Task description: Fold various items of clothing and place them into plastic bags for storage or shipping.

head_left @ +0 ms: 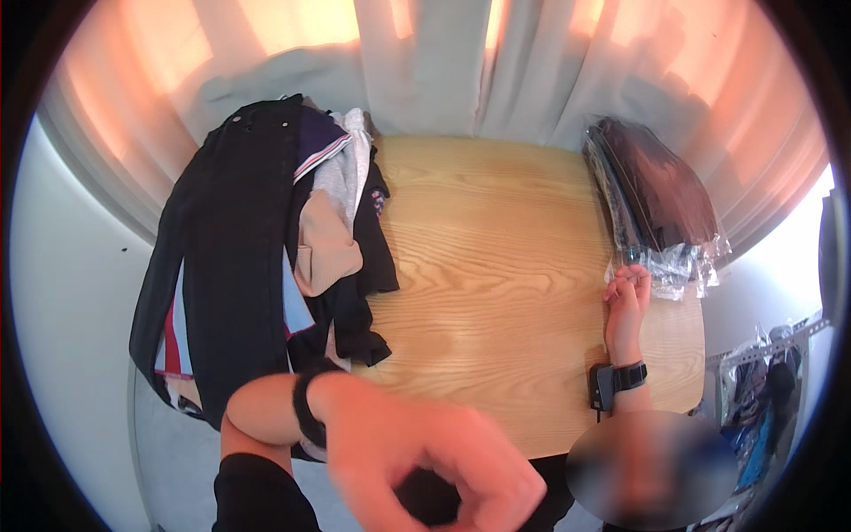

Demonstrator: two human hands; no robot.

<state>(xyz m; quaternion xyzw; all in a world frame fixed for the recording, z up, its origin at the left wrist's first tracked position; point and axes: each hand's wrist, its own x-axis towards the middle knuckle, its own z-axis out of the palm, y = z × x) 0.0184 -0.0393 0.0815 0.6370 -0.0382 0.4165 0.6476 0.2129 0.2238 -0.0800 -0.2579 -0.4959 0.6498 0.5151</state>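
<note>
My left hand [430, 448] is large and close in the lower middle, a black band round its wrist. Its fingers and thumb curl into a ring; the tips meet low in the picture, and anything between them is hidden. Farther off at the right, my right hand [629, 285] has its fingers curled at the near edge of a stack of dark folded garments in clear plastic bags [660, 191]. Whether it grips the plastic does not show. A black watch [629, 377] circles that wrist, with a small black box [601, 387] beside it.
A heap of clothes [239, 222], black, grey, beige and striped, covers the left side of the wooden table [496, 230]. Pale curtains [434, 71] hang behind it. At the lower right stands a metal rack [802, 335] with bagged items. A blurred oval hides part of my right forearm.
</note>
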